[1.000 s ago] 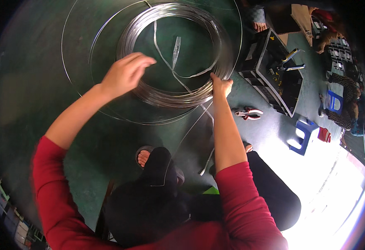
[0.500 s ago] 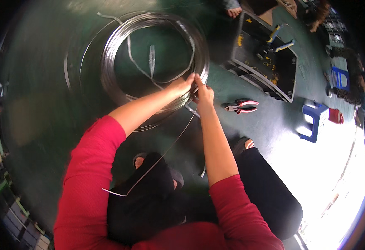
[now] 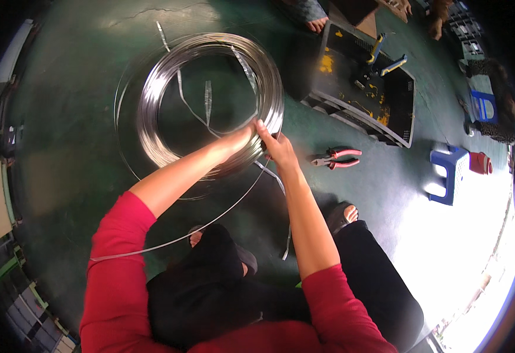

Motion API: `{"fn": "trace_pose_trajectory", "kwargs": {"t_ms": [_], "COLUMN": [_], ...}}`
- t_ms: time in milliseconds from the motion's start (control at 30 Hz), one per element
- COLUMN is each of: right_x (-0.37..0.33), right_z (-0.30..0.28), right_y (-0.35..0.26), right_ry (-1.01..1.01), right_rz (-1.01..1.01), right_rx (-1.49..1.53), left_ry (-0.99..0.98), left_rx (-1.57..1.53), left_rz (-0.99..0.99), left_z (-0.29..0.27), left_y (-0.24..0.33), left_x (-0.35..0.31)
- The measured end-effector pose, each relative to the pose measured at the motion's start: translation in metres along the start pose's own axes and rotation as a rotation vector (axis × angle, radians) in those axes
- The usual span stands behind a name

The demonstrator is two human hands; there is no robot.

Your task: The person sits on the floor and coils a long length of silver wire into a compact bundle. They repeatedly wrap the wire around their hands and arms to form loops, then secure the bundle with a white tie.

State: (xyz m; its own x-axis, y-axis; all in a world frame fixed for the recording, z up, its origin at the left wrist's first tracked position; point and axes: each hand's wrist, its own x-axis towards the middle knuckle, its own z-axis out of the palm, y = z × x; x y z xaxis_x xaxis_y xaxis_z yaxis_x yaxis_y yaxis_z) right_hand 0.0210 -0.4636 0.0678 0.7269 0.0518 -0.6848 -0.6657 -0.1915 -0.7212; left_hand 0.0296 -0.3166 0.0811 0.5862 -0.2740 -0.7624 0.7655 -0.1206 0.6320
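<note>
A large coil of silvery metal wire [image 3: 151, 109] lies on the floor, with strips of shiny clear tape [image 3: 208, 100] around and inside its ring. My left hand [image 3: 241, 139] is closed on the coil's near right side. Right beside it, my right hand [image 3: 277, 148] grips the same bundle, its thumb close to the left fingers. A loose length of wire [image 3: 210, 220] curves from under my hands down to my left sleeve. Parts of the fingers are hidden behind the hands. Red-handled cutting pliers [image 3: 338, 158] lie on the floor to the right of my right hand.
A black crate [image 3: 351, 109] with yellow marks stands at the far right, holding two blue-and-yellow-handled tools [image 3: 387, 62]. Another person's hand [image 3: 316, 25] rests near its corner. Beyond the pliers are a blue stool [image 3: 450, 173] and a red container [image 3: 480, 163]. My sandalled feet [image 3: 349, 215] are close by.
Both hands have shifted slightly left and nearer to me on the coil. The loose wire's end has swung left, from over my leg to across my left sleeve.
</note>
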Motion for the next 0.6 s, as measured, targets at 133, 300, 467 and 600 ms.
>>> {"fn": "trace_pose_trajectory", "kwargs": {"t_ms": [133, 300, 467, 600], "right_x": [-0.025, -0.057, -0.067, -0.081], "right_z": [0.028, 0.039, 0.064, 0.090], "right_y": [-0.026, -0.109, -0.196, -0.209], "right_ry": [-0.054, -0.591, -1.058, -1.212], "right_rz": [-0.111, -0.187, -0.425, -0.460], "right_rx": [0.377, 0.797, 0.854, 1.012], "left_ry": [-0.189, -0.281, -0.266, -0.206], "left_rx": [-0.041, 0.155, 0.045, -0.148], "left_rz": [0.167, 0.247, 0.341, 0.317], "left_z": [-0.014, -0.047, -0.080, -0.094], "left_y": [0.040, 0.113, 0.157, 0.141], "left_x": [-0.060, -0.139, -0.201, -0.221]}}
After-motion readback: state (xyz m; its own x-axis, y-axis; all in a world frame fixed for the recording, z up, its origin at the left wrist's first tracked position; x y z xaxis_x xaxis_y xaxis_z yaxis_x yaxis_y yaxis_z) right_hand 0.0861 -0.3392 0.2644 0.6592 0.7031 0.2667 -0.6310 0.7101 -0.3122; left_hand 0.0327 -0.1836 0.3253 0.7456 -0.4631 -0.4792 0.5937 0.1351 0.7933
